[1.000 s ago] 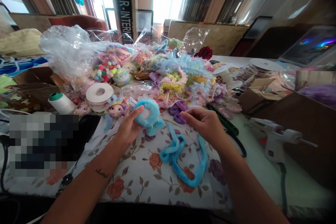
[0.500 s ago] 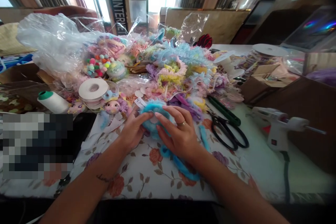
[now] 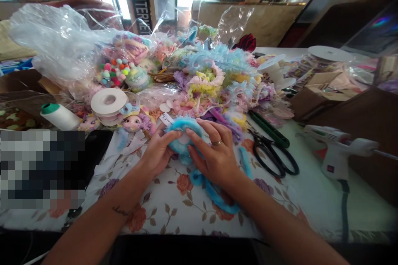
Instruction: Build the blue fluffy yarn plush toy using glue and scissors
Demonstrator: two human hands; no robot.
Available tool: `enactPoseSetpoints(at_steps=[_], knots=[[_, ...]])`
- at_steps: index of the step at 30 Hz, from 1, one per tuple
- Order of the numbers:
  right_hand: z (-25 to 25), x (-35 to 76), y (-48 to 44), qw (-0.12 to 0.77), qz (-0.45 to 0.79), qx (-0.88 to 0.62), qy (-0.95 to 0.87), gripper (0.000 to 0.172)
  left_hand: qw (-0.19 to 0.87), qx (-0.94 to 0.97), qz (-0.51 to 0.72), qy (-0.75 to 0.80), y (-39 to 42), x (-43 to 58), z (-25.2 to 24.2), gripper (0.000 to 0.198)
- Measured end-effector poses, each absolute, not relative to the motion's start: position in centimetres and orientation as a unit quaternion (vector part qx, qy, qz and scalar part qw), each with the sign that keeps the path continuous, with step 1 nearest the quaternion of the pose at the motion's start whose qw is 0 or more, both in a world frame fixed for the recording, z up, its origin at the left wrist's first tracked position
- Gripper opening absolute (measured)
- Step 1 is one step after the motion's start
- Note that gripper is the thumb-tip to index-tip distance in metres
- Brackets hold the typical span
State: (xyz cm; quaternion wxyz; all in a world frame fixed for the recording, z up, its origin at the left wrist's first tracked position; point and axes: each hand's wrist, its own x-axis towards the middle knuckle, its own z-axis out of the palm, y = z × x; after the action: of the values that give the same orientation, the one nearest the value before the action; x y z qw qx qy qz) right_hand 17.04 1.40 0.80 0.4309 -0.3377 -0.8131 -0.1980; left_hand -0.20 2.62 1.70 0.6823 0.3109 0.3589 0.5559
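Between my two hands is a fluffy blue craft piece point(image 3: 184, 123) with a pale round patch in its middle and a small white printed tag point(image 3: 167, 119) at its upper left. My left hand point(image 3: 158, 149) grips its left side, thumb laid over the front. On the other side my right hand point(image 3: 214, 149), with a ring on one finger, holds it and presses fingertips near the pale patch. A blue fuzzy strip point(image 3: 221, 199) curls on the cloth below my right wrist. Whether it joins the held piece I cannot tell.
Black-handled scissors point(image 3: 273, 159) and a green-handled tool point(image 3: 270, 129) lie to the right, a white glue gun point(image 3: 338, 149) beyond. Left are a ribbon spool point(image 3: 108, 101), a thread cone point(image 3: 59, 116) and doll faces point(image 3: 132, 122). Colourful trims point(image 3: 214, 74) and plastic bags point(image 3: 62, 41) heap behind.
The camera view has shifted slightly. Both hands keep hold of the blue fluffy piece, the right fingers moving only a little, and more of the pale patch shows.
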Motion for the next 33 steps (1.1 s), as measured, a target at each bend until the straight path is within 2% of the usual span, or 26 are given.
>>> enactPoseSetpoints(at_steps=[6, 15, 20, 25, 29, 33], knots=[[0.5, 16.9, 1.3, 0.438, -0.160, -0.331, -0.821, 0.040, 0.646, 0.333, 0.570, 0.384, 2.6, 0.0, 1.6, 0.037], [0.2, 16.7, 1.4, 0.434, -0.081, -0.351, -0.826, 0.031, 0.611, 0.368, 0.580, 0.393, 2.5, 0.2, 1.5, 0.037], [0.0, 16.7, 1.4, 0.437, -0.080, -0.369, -0.816, 0.042, 0.639, 0.343, 0.558, 0.404, 2.5, 0.0, 1.8, 0.044], [-0.1, 16.8, 1.3, 0.446, -0.088, -0.344, -0.821, 0.038, 0.664, 0.327, 0.541, 0.399, 2.6, -0.1, 1.9, 0.043], [-0.3, 16.7, 1.4, 0.406, -0.087, -0.364, -0.834, 0.040, 0.685, 0.318, 0.517, 0.404, 2.6, -0.2, 1.8, 0.046], [-0.2, 16.8, 1.7, 0.369, -0.083, -0.398, -0.836, 0.054, 0.692, 0.312, 0.501, 0.416, 2.4, 0.0, 1.9, 0.048]])
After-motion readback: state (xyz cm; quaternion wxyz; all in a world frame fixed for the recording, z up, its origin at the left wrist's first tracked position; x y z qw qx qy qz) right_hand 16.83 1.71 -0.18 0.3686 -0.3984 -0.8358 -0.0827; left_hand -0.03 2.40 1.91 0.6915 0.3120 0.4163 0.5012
